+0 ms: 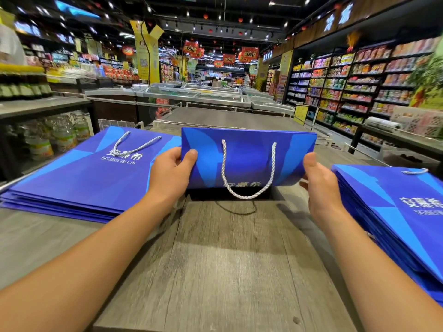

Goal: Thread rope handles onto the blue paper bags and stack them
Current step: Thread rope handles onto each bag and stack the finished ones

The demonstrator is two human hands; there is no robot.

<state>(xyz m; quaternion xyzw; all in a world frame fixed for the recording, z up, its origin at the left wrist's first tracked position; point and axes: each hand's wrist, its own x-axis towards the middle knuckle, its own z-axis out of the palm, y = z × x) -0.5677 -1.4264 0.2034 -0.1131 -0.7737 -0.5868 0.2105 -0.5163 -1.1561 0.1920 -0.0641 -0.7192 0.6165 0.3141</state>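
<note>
A flat blue paper bag [248, 156], its white rope handle [248, 171] hanging in a loop, is held above a grey wooden table [215, 259], left hand [171, 174] and right hand [320, 185] gripping its side edges. Two stacks flank it: a left stack [79, 180] topped by a handled bag, a right stack [395, 216].

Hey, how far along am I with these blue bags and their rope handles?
Done: the left stack holds flat bags, the top one with a rope handle lying on it. In hand: your left hand and right hand hold a bag up by its sides, its silver handle threaded and hanging. Left: stacking this one, then the right pile, though handles there are mostly hidden.
</note>
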